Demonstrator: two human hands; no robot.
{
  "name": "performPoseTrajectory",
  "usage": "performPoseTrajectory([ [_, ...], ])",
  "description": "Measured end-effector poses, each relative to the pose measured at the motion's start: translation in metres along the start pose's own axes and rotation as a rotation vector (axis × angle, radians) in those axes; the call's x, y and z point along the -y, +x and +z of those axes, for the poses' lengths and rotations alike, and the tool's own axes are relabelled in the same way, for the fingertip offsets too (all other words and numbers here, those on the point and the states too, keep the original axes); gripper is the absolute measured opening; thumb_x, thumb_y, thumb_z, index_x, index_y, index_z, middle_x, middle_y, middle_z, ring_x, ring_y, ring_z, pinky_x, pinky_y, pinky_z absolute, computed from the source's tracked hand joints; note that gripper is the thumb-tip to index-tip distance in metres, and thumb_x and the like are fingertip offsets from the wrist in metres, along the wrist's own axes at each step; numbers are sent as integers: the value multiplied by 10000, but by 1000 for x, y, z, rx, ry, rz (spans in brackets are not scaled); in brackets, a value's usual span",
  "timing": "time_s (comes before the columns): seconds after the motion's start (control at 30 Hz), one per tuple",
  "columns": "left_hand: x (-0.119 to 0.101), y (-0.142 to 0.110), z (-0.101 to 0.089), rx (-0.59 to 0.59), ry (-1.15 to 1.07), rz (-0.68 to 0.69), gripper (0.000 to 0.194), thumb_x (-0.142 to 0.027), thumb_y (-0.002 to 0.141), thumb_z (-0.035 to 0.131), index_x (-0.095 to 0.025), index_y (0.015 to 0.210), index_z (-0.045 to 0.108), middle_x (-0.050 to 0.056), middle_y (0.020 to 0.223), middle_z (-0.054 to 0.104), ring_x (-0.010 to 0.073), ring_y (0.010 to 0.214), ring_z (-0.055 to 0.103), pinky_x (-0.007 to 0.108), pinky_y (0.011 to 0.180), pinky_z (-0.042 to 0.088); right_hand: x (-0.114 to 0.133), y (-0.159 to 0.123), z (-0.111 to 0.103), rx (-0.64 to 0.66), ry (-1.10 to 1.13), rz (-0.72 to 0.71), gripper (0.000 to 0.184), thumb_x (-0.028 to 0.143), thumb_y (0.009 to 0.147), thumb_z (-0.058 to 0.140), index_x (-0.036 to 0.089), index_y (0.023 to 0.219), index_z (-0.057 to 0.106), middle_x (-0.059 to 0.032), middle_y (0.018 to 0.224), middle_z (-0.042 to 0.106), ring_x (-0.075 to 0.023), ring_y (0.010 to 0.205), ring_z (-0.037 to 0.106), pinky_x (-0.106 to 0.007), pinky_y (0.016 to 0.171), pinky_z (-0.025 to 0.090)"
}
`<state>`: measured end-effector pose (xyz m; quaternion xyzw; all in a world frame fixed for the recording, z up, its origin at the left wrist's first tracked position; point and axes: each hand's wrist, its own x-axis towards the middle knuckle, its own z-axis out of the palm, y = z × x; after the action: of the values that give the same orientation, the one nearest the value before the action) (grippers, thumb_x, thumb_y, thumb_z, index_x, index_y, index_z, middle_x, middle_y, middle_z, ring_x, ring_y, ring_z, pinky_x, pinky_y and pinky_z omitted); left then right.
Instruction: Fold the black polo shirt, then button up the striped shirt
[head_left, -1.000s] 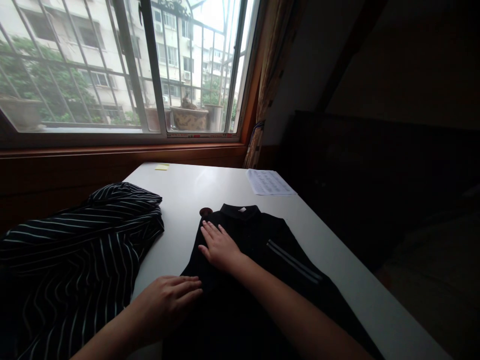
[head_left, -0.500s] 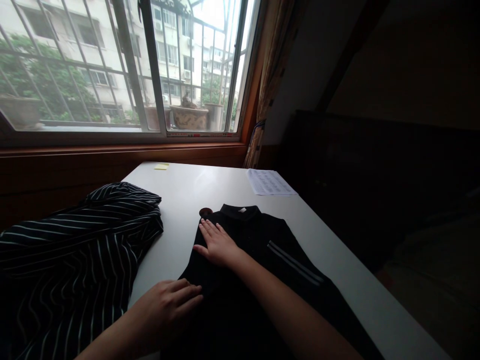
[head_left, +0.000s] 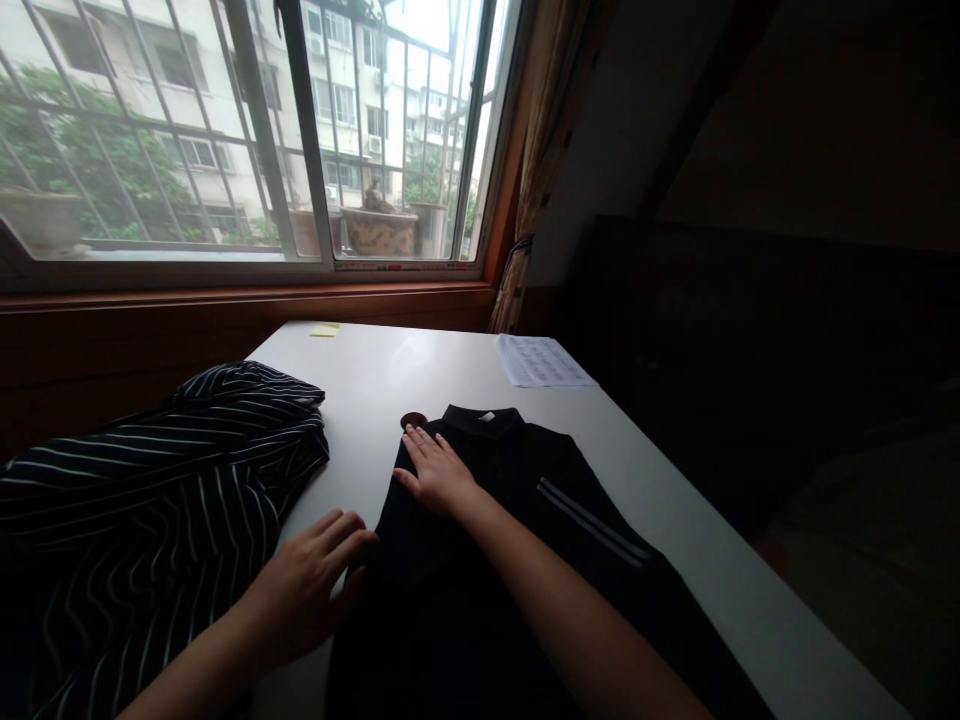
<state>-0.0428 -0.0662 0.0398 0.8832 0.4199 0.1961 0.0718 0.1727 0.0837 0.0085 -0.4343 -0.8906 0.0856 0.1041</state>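
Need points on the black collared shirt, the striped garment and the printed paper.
black collared shirt point(head_left: 514, 475): head view, on its upper body, below the neck
striped garment point(head_left: 184, 500): head view, on the middle of its bunched fabric
printed paper point(head_left: 544, 362): head view, on the middle of its top face

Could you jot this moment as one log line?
right hand: flat on black shirt | left hand: at shirt's edge | striped garment: left of shirt | papers: on table

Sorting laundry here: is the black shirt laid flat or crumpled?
Laid flat: the shirt spreads across the white table, collar toward the window. Hidden folds: cannot tell.
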Motion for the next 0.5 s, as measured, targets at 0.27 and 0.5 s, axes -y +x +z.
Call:
performPoseTrajectory([
  [0.27, 7, 0, 11, 55, -43, -120, 182, -113, 872, 498, -213, 1020, 527, 49, 987, 592, 209, 901, 563, 316, 761, 464, -2, -2, 0, -38, -5, -3, 690, 554, 1008, 314, 137, 1555, 268, -90, 1635, 188, -216, 1509, 182, -419, 1230, 128],
  [0.5, 18, -3, 15, 116, -1, -62, 187, -42, 856, 408, -199, 861, 510, 24, 856, 556, 157, 725, 531, 266, 631, 401, -5, -1, 1, -33, -6, -16, 674, 536, 1002, 355, 146, 1547, 291, -94, 1633, 201, -216, 1506, 191, -419, 1229, 132],
])
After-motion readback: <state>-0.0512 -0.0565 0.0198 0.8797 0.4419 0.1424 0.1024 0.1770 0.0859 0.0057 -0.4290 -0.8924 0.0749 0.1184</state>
